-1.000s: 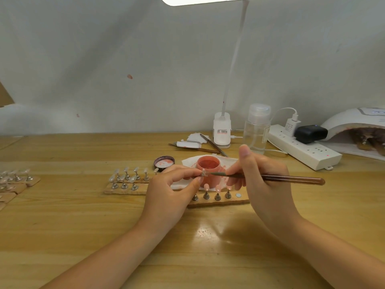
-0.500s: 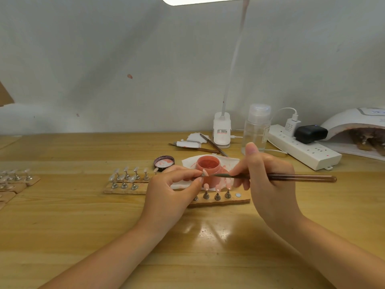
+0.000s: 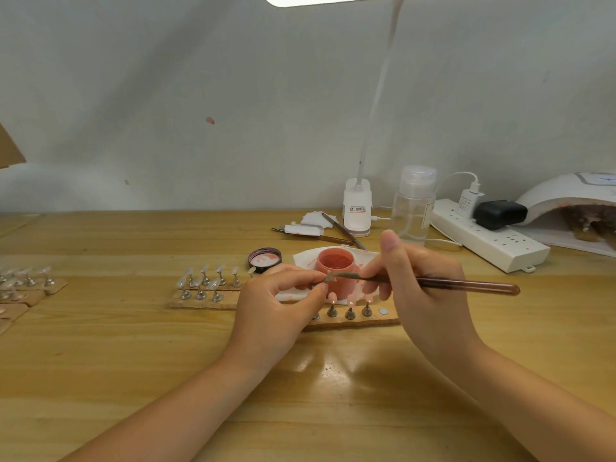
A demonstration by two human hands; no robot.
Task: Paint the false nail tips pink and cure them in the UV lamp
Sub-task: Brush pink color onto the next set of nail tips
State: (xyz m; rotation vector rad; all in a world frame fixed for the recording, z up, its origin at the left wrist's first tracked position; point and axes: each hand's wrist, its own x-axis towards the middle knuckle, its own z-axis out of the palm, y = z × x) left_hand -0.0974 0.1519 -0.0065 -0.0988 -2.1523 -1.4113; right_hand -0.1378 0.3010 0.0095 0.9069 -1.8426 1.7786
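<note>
— How many tips on the near strip?

— Three pink tips (image 3: 350, 300) stand up on metal pegs on the wooden strip (image 3: 353, 322) before me; a fourth peg shows beside my left hand (image 3: 273, 311), its tip hidden. One bare round pad (image 3: 384, 311) sits at the strip's right end. One more tip (image 3: 330, 278) is pinched between my left thumb and forefinger, just in front of the pot.

— And the right?

— My right hand (image 3: 423, 291) grips one brush (image 3: 440, 283), fingers curled round the shaft, thumb sticking up. The bristle end touches the pinched tip.

— Unpainted ones?

— Eight clear tips (image 3: 206, 281), by my count, on strips to the left; more at the far left edge, too blurred to count.

— Containers?

— One open pot (image 3: 336, 271) of pink paint on a white wipe (image 3: 308, 255). Its lid (image 3: 265, 260) lies upturned beside it, pink smeared inside. One clear bottle (image 3: 413, 208) behind; contents I cannot tell. The lamp (image 3: 573, 211) stands at the far right, brown strips inside its mouth, detail unclear.
</note>
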